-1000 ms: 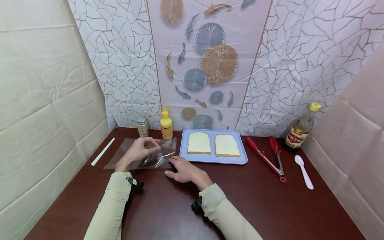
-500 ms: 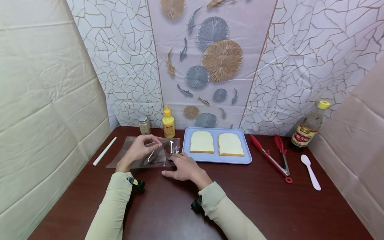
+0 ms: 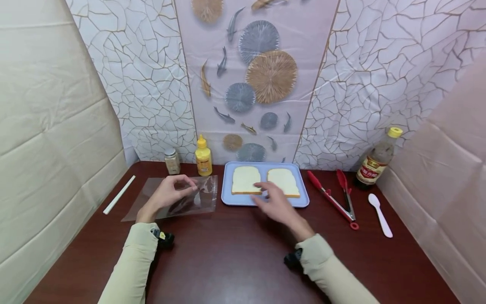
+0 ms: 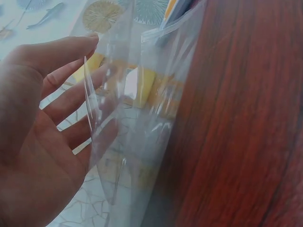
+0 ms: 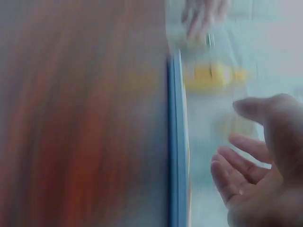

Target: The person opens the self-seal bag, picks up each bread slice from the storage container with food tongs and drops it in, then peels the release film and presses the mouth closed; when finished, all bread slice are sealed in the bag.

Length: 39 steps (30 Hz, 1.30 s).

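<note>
A clear plastic bag (image 3: 206,198) lies on the table at the left, its upper layer lifted. My left hand (image 3: 167,195) pinches that layer between thumb and fingers; in the left wrist view the film (image 4: 142,127) stands up at the fingertips. To the right, my right hand (image 3: 279,206) hovers at the near edge of a light blue tray (image 3: 264,168), fingers relaxed and holding nothing. Two slices of white bread lie on the tray: a left slice (image 3: 246,178) and a right slice (image 3: 284,179), the right one partly hidden by the hand. The right wrist view is blurred.
Behind the bag stand a small spice jar (image 3: 172,163) and a yellow squeeze bottle (image 3: 203,161). A white stick (image 3: 119,195) lies far left. Right of the tray are red-handled tongs (image 3: 336,202), a white spoon (image 3: 381,216) and a yellow-capped sauce bottle (image 3: 373,166).
My right hand has left the bag's right end and moved right to the tray. The left hand keeps its pinch on the film. The head view has shifted slightly.
</note>
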Each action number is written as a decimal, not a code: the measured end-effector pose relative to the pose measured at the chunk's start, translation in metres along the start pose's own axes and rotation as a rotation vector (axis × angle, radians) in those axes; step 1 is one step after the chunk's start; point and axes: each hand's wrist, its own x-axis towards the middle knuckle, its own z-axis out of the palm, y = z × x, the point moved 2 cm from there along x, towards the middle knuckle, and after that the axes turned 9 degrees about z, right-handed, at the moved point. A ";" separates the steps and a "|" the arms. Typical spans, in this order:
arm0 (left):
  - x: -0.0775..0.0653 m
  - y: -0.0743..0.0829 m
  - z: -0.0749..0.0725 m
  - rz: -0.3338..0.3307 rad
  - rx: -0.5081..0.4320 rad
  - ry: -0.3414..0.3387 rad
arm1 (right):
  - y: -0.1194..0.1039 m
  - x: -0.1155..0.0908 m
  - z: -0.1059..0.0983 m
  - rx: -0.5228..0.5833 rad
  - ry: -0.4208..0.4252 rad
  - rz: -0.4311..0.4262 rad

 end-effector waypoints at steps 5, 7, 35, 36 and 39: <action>0.000 -0.002 -0.001 0.011 0.002 -0.014 | 0.054 -0.019 -0.069 -0.048 0.203 0.137; 0.001 -0.003 0.000 0.013 0.004 -0.016 | 0.073 -0.030 -0.095 -0.112 0.268 0.195; -0.001 0.000 0.006 -0.024 0.037 -0.015 | 0.156 -0.076 -0.183 -0.362 0.096 0.582; -0.001 0.000 0.007 -0.032 0.033 -0.015 | 0.155 -0.075 -0.184 -0.380 0.088 0.581; 0.000 0.000 0.007 -0.030 0.035 -0.020 | 0.152 -0.073 -0.185 -0.425 0.047 0.585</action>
